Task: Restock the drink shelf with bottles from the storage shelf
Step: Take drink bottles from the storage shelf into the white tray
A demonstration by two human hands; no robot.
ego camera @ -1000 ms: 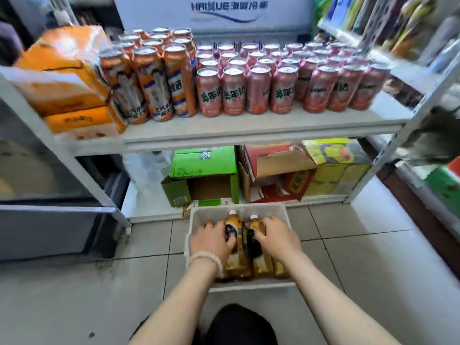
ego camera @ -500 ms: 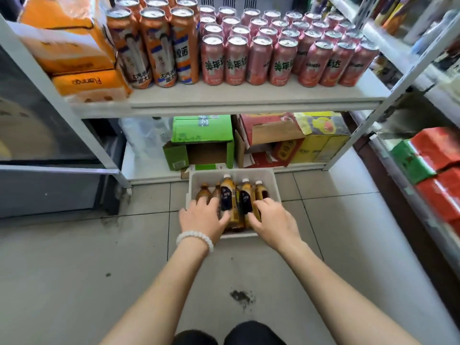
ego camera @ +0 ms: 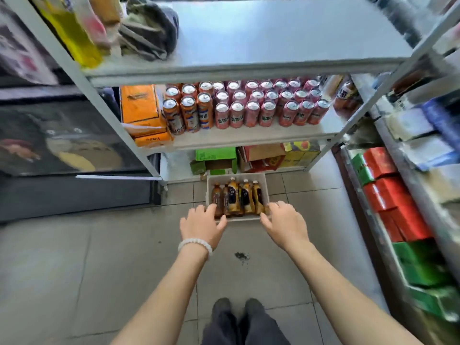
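Now that the person has risen and the view has pulled back from the white bin point(ego camera: 265, 181), the bottles point(ego camera: 237, 197) sit in it on the floor, just beyond both hands. Loading seems done; carrying likely comes next. The left hand point(ego camera: 202, 226) and right hand point(ego camera: 283, 224) have let go of the bottles, fingers spread loosely, holding nothing, over the bin's near corners.

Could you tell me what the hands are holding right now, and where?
Nothing: left hand and right hand hover open by the near corners of the white bin.
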